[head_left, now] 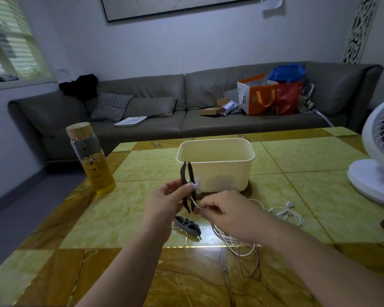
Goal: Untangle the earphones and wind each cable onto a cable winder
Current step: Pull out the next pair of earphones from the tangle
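Mid-frame, the left hand [164,197] grips a dark bendy cable winder [190,173]. The right hand [224,209] pinches a thin white earphone cable [194,201]. Hard tugging could knot it.

Fan [379,140] cut by right edge; picture [175,5] by top.

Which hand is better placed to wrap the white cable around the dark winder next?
Probably the right hand: it pinches the cable beside the winder, which the left hand holds upright.
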`<action>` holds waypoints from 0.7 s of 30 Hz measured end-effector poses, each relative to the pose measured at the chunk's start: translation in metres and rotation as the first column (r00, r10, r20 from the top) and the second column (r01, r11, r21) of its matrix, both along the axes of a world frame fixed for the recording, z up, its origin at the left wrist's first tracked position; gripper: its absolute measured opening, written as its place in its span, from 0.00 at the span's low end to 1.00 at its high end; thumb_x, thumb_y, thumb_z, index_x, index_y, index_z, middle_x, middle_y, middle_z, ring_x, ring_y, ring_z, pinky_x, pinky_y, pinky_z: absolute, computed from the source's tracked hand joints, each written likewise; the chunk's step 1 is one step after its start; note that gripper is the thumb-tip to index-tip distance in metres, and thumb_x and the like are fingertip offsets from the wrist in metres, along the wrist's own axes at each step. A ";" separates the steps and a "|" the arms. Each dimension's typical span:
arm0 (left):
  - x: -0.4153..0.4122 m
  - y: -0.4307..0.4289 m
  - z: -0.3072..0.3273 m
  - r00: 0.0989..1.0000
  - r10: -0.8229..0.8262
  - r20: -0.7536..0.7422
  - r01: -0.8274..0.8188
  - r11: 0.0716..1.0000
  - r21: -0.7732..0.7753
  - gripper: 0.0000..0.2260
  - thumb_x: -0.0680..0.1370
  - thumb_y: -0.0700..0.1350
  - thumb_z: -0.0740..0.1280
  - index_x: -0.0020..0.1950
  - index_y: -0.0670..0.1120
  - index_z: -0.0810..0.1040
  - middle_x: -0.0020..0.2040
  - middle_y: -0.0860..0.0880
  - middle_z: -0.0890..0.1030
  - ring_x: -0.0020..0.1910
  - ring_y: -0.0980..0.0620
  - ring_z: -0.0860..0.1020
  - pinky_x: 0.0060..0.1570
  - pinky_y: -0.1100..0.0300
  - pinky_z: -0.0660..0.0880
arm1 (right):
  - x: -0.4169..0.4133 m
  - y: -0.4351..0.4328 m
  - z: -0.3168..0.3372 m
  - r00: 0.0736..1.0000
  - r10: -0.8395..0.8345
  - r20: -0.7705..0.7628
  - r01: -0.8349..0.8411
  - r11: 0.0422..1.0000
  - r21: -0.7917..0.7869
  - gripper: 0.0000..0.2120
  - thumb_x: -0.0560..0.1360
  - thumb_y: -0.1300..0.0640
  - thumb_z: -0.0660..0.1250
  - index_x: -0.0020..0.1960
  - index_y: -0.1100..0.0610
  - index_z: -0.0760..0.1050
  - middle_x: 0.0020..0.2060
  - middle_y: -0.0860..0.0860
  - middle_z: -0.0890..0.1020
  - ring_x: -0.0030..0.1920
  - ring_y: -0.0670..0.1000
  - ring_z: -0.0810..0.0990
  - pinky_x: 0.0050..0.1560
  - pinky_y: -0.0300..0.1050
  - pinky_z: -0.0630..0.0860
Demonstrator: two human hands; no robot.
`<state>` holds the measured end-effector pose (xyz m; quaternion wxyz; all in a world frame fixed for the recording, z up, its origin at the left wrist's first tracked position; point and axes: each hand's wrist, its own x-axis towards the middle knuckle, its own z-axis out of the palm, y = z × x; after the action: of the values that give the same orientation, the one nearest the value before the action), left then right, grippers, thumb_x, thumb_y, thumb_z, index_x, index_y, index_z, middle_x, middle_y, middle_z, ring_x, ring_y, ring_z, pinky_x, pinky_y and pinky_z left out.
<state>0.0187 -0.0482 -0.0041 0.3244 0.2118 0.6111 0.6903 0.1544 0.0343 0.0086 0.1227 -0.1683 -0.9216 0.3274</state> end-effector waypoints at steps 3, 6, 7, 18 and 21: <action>0.005 -0.004 -0.002 0.989 -0.077 -0.122 0.072 0.996 -0.049 0.17 0.64 0.46 0.79 0.50 0.44 0.80 0.45 0.45 0.84 0.45 0.48 0.81 0.51 0.51 0.76 | 0.005 0.004 0.027 1.000 -0.011 -0.008 0.012 0.992 0.128 0.09 0.79 0.50 0.62 0.46 0.49 0.81 0.28 0.42 0.74 0.24 0.37 0.70 0.27 0.31 0.65; 0.006 -0.003 -0.005 0.985 -0.165 -0.059 0.165 0.986 0.000 0.17 0.63 0.45 0.74 0.51 0.44 0.80 0.44 0.48 0.83 0.42 0.54 0.81 0.48 0.59 0.77 | 0.010 0.018 0.049 0.993 -0.091 -0.081 0.100 0.988 0.119 0.07 0.78 0.51 0.63 0.42 0.46 0.77 0.28 0.42 0.75 0.22 0.38 0.69 0.24 0.29 0.65; 0.007 -0.003 -0.004 0.981 -0.190 -0.031 0.191 0.981 0.027 0.17 0.63 0.44 0.73 0.50 0.43 0.80 0.43 0.49 0.83 0.41 0.55 0.81 0.47 0.61 0.77 | 0.011 0.024 0.053 0.986 -0.120 -0.118 0.132 0.985 0.106 0.06 0.78 0.51 0.64 0.43 0.47 0.77 0.29 0.42 0.75 0.24 0.37 0.70 0.25 0.27 0.65; 0.016 -0.005 0.012 0.918 -0.325 -0.227 0.335 0.942 0.010 0.12 0.68 0.42 0.72 0.52 0.45 0.81 0.42 0.51 0.85 0.43 0.56 0.82 0.47 0.63 0.77 | 0.008 0.056 0.046 0.899 -0.190 -0.394 0.135 0.977 -0.164 0.12 0.69 0.45 0.70 0.40 0.54 0.79 0.26 0.43 0.73 0.26 0.39 0.69 0.29 0.30 0.66; 0.015 -0.006 0.013 0.915 -0.315 -0.252 0.314 0.948 -0.046 0.09 0.73 0.38 0.71 0.52 0.45 0.81 0.44 0.50 0.85 0.43 0.55 0.82 0.48 0.63 0.78 | 0.009 0.054 0.044 0.878 -0.162 -0.451 0.110 0.984 -0.140 0.11 0.67 0.44 0.69 0.38 0.52 0.79 0.28 0.45 0.75 0.27 0.40 0.70 0.30 0.29 0.67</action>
<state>0.0342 -0.0545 0.0090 0.3498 0.3939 0.6073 0.5947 0.1630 0.0884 0.0525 0.3511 -0.1566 -0.8326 0.3987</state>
